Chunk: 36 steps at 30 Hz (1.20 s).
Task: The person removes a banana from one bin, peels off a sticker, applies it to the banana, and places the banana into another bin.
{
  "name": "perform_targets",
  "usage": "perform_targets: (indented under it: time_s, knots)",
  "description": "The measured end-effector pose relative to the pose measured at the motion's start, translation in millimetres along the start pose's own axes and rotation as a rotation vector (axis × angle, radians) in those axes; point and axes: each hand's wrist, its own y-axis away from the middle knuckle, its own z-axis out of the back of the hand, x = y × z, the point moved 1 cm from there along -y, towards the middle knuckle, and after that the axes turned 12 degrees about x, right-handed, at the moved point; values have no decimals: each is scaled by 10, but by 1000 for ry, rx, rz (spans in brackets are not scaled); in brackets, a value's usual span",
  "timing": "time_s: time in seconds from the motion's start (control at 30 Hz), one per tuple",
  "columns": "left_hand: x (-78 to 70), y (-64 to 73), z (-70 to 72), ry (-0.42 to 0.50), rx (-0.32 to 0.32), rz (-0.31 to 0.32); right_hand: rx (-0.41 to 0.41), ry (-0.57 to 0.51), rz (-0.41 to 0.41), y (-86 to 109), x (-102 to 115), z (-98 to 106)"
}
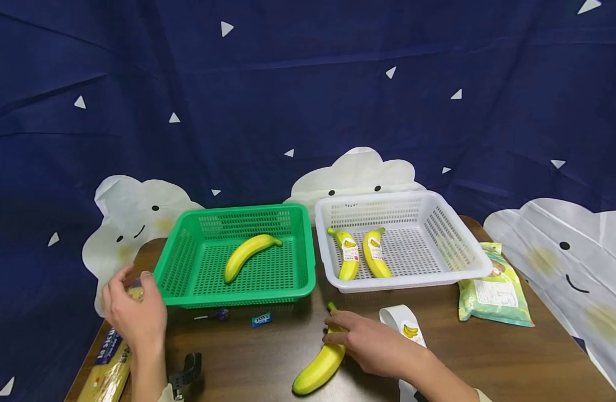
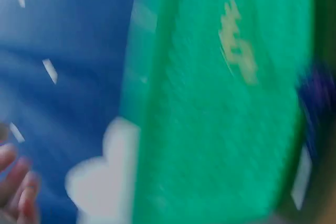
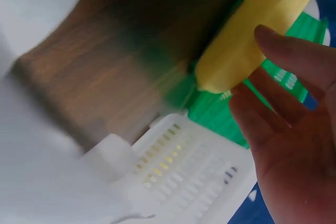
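My right hand (image 1: pixel 370 340) holds a yellow banana (image 1: pixel 318 369) near its stem end, low over the front of the table. In the right wrist view the thumb lies on the near side of this banana (image 3: pixel 244 40) and the fingers pass behind it. Beside that hand, a white strip of banana labels (image 1: pixel 400 318) curls up, partly hidden by the forearm. The left hand (image 1: pixel 137 312) has loosely bent fingers, holds nothing visible, and hovers by the left front corner of the green basket (image 1: pixel 282 292). The left wrist view is blurred.
One banana (image 1: pixel 247 255) lies in the green basket. The white basket (image 1: pixel 413 279) holds two labelled bananas (image 1: pixel 349 257). A spaghetti pack (image 1: pixel 106 368) lies at left, a green snack bag (image 1: pixel 493 290) at right. In front are a lollipop (image 1: pixel 219 315) and a blue candy (image 1: pixel 261 319).
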Motion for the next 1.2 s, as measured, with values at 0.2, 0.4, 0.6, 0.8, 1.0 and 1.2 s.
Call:
perform_targets:
  time_s: [0.2, 0.4, 0.6, 0.8, 1.0, 1.2]
  knots:
    - [-614, 583, -330, 124, 438, -432, -73, -66, -112, 162, -119, 34]
    - [-696, 1309, -825, 80, 970, -533, -202, -34, -283, 453, -294, 51]
    - [-614, 1711, -1124, -209, 1215, -520, -276, -27, -506, 748, -424, 24]
    - [-579, 1827, -1249, -336, 1352, -434, -266, -158, -648, 931, -524, -66]
    - [-549, 1847, -1280, -297, 1375, -428, -165, -368, -731, 975, -560, -88]
    - [-522, 1837, -1312, -262, 1354, -466, -356, -63, -622, 977, -432, -20]
